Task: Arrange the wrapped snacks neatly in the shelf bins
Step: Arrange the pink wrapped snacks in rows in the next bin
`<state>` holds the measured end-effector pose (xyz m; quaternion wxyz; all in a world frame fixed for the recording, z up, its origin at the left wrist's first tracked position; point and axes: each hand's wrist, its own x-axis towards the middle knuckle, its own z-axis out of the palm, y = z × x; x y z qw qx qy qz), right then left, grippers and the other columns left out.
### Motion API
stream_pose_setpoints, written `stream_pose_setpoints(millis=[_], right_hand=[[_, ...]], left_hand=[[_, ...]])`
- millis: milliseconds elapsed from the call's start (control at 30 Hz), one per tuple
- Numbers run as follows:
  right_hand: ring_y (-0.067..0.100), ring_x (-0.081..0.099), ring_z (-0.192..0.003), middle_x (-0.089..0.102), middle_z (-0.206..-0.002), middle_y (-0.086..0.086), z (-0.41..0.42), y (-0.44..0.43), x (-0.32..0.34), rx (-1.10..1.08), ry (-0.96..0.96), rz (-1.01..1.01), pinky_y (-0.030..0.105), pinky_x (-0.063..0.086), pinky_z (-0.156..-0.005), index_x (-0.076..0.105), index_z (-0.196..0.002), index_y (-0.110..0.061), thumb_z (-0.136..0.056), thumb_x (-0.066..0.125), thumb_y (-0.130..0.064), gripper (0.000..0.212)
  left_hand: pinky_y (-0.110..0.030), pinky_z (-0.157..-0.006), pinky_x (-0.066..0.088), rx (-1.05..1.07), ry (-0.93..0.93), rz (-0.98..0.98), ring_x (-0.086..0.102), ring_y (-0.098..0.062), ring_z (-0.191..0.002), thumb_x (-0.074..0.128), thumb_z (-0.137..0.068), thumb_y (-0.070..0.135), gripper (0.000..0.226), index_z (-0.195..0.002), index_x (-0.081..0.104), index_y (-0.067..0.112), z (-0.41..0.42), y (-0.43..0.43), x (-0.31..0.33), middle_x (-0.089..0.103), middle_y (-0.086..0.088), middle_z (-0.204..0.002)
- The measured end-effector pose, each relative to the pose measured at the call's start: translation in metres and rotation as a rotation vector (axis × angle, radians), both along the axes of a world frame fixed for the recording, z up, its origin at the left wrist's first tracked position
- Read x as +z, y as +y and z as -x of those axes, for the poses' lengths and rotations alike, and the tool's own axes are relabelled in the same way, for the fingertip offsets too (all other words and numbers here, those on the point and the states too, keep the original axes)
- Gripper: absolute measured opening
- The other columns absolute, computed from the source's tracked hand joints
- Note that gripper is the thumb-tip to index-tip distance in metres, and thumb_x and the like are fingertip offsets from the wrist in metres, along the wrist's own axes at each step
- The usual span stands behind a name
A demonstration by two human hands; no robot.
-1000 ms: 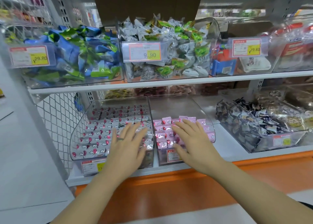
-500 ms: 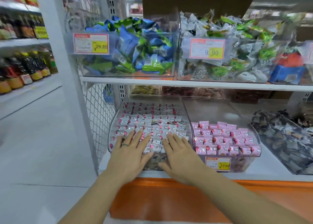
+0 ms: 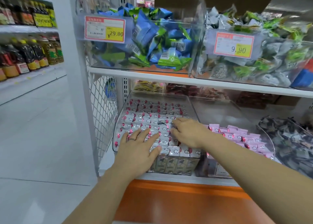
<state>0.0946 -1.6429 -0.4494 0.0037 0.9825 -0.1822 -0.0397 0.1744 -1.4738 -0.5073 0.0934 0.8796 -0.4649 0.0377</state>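
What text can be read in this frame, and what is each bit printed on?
"¥29.80": left price tag, on the bin of blue-green packets.
"9.90": right price tag, on the bin of grey-green packets.
Small print on both tags: blurred.
Yellow label on the bottle shelf: blurred.
Lower tag, on the bin of pink snacks: unreadable.
White-and-red snack wrappers: print too small.

Left hand [image 3: 138,149], right hand [image 3: 188,132] rest on white-red snacks [image 3: 152,117] in clear bin [image 3: 176,166] (lower shelf [image 3: 169,177]); pink snacks [image 3: 237,134] alongside.
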Motion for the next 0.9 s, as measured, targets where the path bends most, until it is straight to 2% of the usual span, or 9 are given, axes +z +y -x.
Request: stream_pose_setpoints(millis=[67,133,200,267,467,567,633,733,900], right_hand=[[0.031,0.045,-0.122,0.047,-0.133,0.013,-0.012,-0.001,-0.004,-0.031,0.076,-0.065,0.039,0.038,-0.096,0.045,-0.12,-0.008,-0.099,0.026,-0.037,0.04],[0.028,0.032,-0.136,0.028,-0.152,0.009,-0.021,-0.002,-0.009,-0.029,0.139,-0.055,0.041,0.03,-0.109,0.031,-0.141,-0.009,-0.1,0.022,-0.038,0.051],[0.025,0.016,-0.144,0.006,-0.159,0.003,-0.028,-0.005,-0.012,-0.039,0.189,-0.046,0.043,0.017,-0.116,0.014,-0.15,-0.014,-0.1,0.017,-0.039,0.056],[0.022,0.01,-0.145,0.0,-0.159,0.0,-0.031,-0.008,-0.01,-0.06,0.232,-0.046,0.044,0.01,-0.118,0.012,-0.151,-0.017,-0.1,0.014,-0.04,0.056],[0.024,0.034,-0.132,0.035,-0.148,0.0,-0.036,0.002,-0.005,0.086,-0.053,0.15,0.044,0.021,-0.109,0.058,-0.123,-0.016,-0.098,0.022,-0.033,0.047],[0.025,0.046,-0.119,0.053,-0.129,0.004,-0.039,0.0,-0.012,0.09,-0.041,0.121,0.041,0.028,-0.103,0.063,-0.102,-0.01,-0.096,0.024,-0.032,0.046],[0.028,0.055,-0.102,0.06,-0.108,0.01,-0.043,-0.004,-0.015,0.05,-0.108,0.039,0.038,0.039,-0.089,0.058,-0.086,-0.006,-0.095,0.027,-0.03,0.04],[0.032,0.062,-0.085,0.067,-0.088,0.015,-0.052,-0.01,-0.013,-0.013,-0.207,-0.085,0.033,0.046,-0.066,0.06,-0.076,-0.001,-0.093,0.038,-0.017,0.032],[0.022,0.063,-0.086,0.071,-0.092,0.008,-0.062,-0.016,-0.01,-0.056,-0.299,-0.2,0.03,0.05,-0.078,0.066,-0.083,-0.006,-0.087,0.05,-0.002,0.017]], left_hand=[[-0.043,-0.114,0.004,-0.013,-0.009,0.019,0.01,-0.015,-0.143,-0.013,-0.071,0.066,0.079,-0.144,0.011,0.047,-0.003,0.001,0.0,0.015,0.011,-0.156],[-0.041,-0.113,0.007,-0.027,-0.005,0.036,0.013,-0.013,-0.142,-0.011,-0.07,0.067,0.081,-0.144,0.015,0.047,-0.007,0.002,-0.001,0.018,0.013,-0.155],[-0.04,-0.112,0.008,-0.036,0.018,0.056,0.015,-0.012,-0.141,-0.002,-0.077,0.068,0.073,-0.143,0.018,0.046,-0.011,0.003,0.0,0.02,0.014,-0.154],[-0.04,-0.113,0.009,-0.039,0.039,0.072,0.016,-0.011,-0.141,0.013,-0.088,0.066,0.06,-0.143,0.021,0.044,-0.012,0.004,0.002,0.021,0.014,-0.153],[-0.034,-0.112,0.017,-0.058,0.069,0.199,0.033,-0.008,-0.132,0.033,-0.096,0.049,0.043,-0.137,0.039,0.038,-0.015,0.009,0.014,0.039,0.016,-0.144],[-0.032,-0.102,0.035,-0.066,0.101,0.34,0.052,-0.011,-0.115,0.039,-0.096,0.041,0.037,-0.127,0.054,0.031,-0.021,0.013,0.019,0.057,0.012,-0.128],[-0.033,-0.095,0.042,-0.063,0.107,0.408,0.057,-0.014,-0.105,0.043,-0.095,0.035,0.033,-0.122,0.06,0.027,-0.022,0.016,0.022,0.062,0.01,-0.118],[-0.036,-0.096,0.041,-0.058,0.048,0.478,0.06,-0.014,-0.098,0.048,-0.094,0.027,0.027,-0.115,0.064,0.027,-0.023,0.018,0.024,0.067,0.01,-0.11],[-0.034,-0.109,0.022,0.021,-0.004,0.511,0.058,-0.012,-0.105,0.043,-0.092,0.028,0.03,-0.11,0.067,0.027,-0.027,0.021,0.025,0.067,0.009,-0.109]])
